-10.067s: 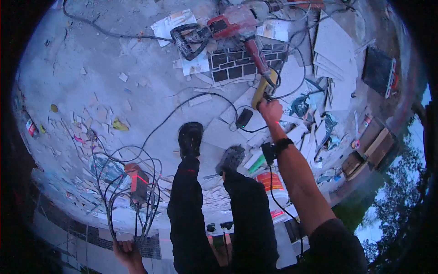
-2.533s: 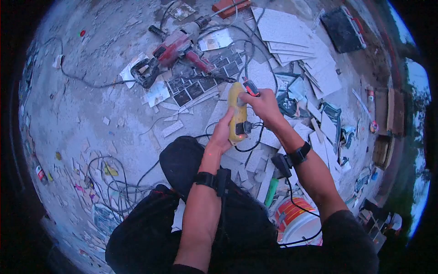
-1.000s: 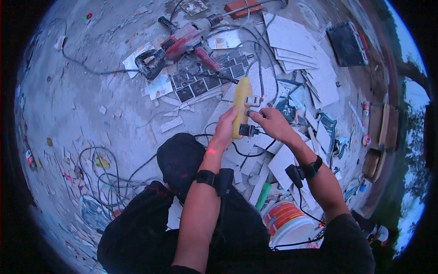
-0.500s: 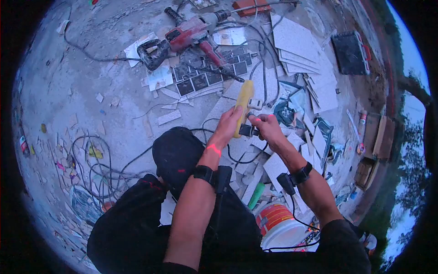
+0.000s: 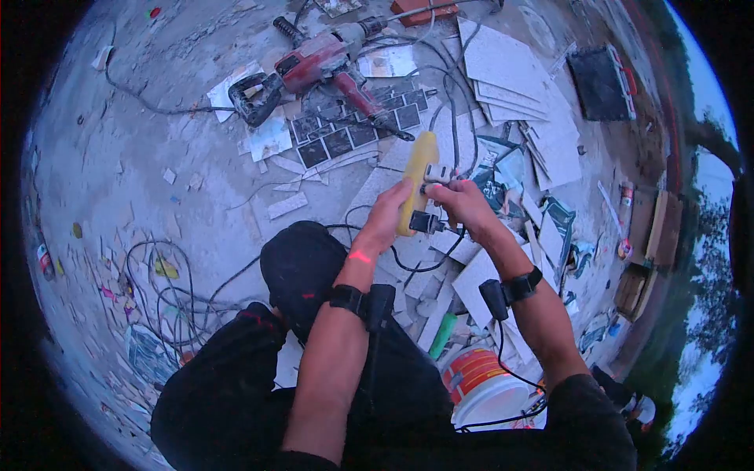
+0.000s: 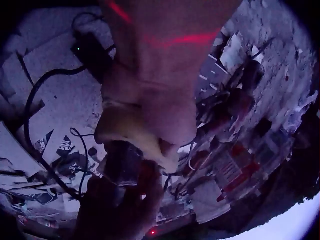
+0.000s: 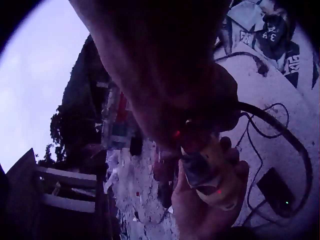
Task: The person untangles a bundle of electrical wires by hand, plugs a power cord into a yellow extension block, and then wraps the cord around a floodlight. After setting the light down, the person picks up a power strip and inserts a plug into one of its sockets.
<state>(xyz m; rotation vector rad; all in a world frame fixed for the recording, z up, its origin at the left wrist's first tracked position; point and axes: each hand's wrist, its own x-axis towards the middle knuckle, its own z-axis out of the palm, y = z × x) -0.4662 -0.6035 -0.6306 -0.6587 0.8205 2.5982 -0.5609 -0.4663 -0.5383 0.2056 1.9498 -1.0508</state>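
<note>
My left hand (image 5: pixel 385 213) grips a long yellow power strip (image 5: pixel 421 157) near its lower end, above the littered floor. On the strip's right side sit a white plug adapter (image 5: pixel 437 174) and, lower down, a black plug (image 5: pixel 425 222). Between these two, my right hand (image 5: pixel 467 206) pinches a small dark plug against the strip; its face is mostly covered by the thumb and fingers. The right wrist view shows the left fingers curled round the yellow strip (image 7: pixel 220 185), while a thick black cable (image 7: pixel 300 142) loops beside the right hand.
A red demolition hammer (image 5: pixel 314 67) lies beyond the hands near dark brick-pattern sheets (image 5: pixel 353 129). Stacked pale tiles (image 5: pixel 510 71) and a black case (image 5: pixel 601 85) are at upper right. A bucket (image 5: pixel 487 385) stands by my leg; coiled cables (image 5: pixel 169 290) lie left.
Earlier I stood, the right hand holding the strip and the left a cable bundle. Now I crouch, the left grips the strip, and the right has moved a plug in against it.
</note>
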